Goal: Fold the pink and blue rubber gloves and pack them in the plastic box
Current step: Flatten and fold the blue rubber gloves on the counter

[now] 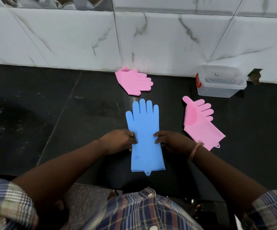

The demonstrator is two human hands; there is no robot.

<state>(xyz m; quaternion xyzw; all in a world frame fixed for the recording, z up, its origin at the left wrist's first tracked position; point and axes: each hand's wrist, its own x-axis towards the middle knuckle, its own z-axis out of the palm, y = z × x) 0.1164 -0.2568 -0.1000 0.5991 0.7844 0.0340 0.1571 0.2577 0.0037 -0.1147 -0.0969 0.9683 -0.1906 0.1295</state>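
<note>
— Blue rubber is what both hands are working on: the blue glove point(144, 135) is lying flat on the dark counter point(51, 103), fingers pointing toward the tiled wall point(68, 39), cuff toward the person.

— How are the hands sitting on it?

— The left hand point(120, 141) is lying against its left edge at about the wrist of the glove, the right hand point(171, 141) against the right edge. Both sets of fingers are curling at the edges, apparently pinching the rubber, though I cannot tell how far they are tucking under it.

— So is any folding done?

— Not on the blue one; it is lying at full length. It looks slightly doubled at the cuff, so a second blue glove may be lying under it, but I cannot say for sure. The pink glove near the wall point(133, 82) is looking shorter, as if already folded over. The other pink glove point(200, 122) is lying spread out just right of the right hand, bristly palm up.

— And the box?

— The plastic box point(220, 82) is standing against the wall to the right, apparently empty, well apart from the hands. I judge the job to be in its early part: most folding and all packing are waiting.
</note>
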